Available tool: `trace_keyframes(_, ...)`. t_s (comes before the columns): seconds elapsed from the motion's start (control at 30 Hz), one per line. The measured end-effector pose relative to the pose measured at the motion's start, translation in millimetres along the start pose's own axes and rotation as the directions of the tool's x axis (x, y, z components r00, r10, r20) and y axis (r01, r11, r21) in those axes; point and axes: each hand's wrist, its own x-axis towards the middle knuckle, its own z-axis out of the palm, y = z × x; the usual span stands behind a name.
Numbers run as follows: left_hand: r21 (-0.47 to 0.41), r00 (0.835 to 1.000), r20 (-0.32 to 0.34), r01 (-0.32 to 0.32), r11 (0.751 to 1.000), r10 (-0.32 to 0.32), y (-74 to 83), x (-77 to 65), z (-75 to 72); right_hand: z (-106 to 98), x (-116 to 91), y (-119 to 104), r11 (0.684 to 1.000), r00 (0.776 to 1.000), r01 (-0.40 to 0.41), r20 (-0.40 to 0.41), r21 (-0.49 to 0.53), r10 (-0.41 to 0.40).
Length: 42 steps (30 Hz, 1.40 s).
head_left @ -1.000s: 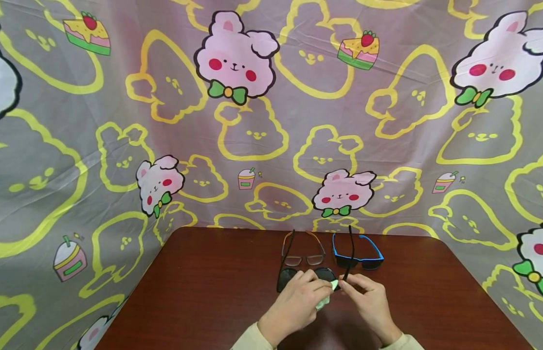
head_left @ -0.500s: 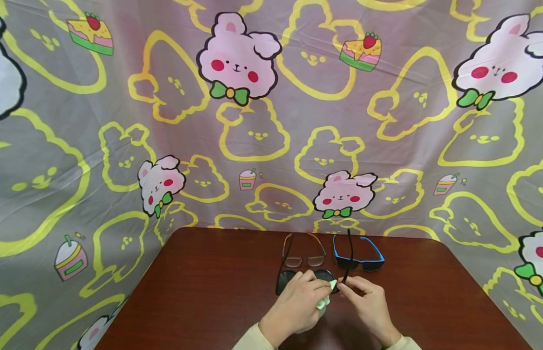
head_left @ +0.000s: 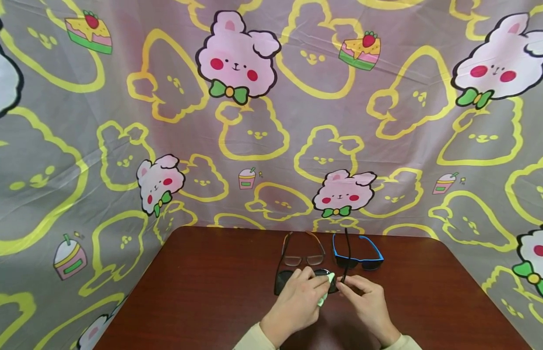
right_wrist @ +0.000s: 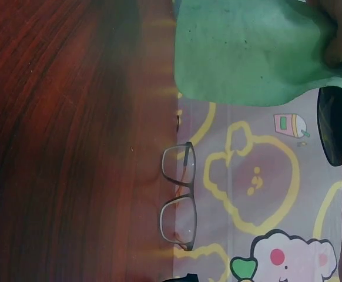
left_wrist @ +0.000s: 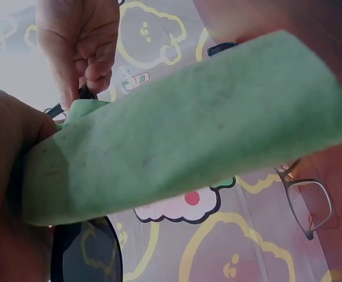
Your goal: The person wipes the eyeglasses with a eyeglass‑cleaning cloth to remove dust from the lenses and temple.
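Black sunglasses [head_left: 283,278] are held over the table, their temples pointing away from the person. My left hand [head_left: 295,301] pinches a light green cleaning cloth [head_left: 321,299] against the lens on the right and covers the middle of the frame. In the left wrist view the cloth [left_wrist: 188,135] hangs in a wide fold, with a dark lens [left_wrist: 89,252] below it. My right hand [head_left: 365,301] pinches the sunglasses at the right hinge, between thumb and fingertips. The right wrist view shows the other dark lens area [right_wrist: 337,126] at the cloth's edge.
Beyond the hands, clear-lens eyeglasses [head_left: 304,261] with brownish temples lie on the dark red-brown table [head_left: 201,287]. To their right are blue-framed sunglasses [head_left: 371,265]. A cartoon-print curtain [head_left: 271,146] surrounds the table's back and sides.
The left hand and cloth have shifted slightly up and left over the lens. The sunglasses have moved a little left, with their right temple leaning less to the right.
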Motion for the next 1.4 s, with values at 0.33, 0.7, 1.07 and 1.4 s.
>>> trace_keyframes(0.33,0.052,1.000,0.010,0.012,0.999,-0.013,0.8,0.0,1.6,0,1,-1,0.995,0.998,0.060,0.024,-0.076,-0.059)
trace_keyframes(0.7,0.085,0.997,0.051,0.053,0.995,-0.057,0.2,1.3,2.0,3,4,-21,0.995,0.996,0.082,0.033,-0.063,-0.080)
trace_keyframes(1.07,0.106,0.994,0.051,0.091,0.990,-0.096,-0.4,0.6,0.2,4,5,-27,0.997,0.999,0.038,-0.001,-0.070,-0.038)
trace_keyframes(1.4,0.142,0.994,0.040,0.095,0.985,-0.101,-2.5,0.9,-1.3,3,7,-28,0.998,1.000,-0.008,-0.025,-0.070,0.006)
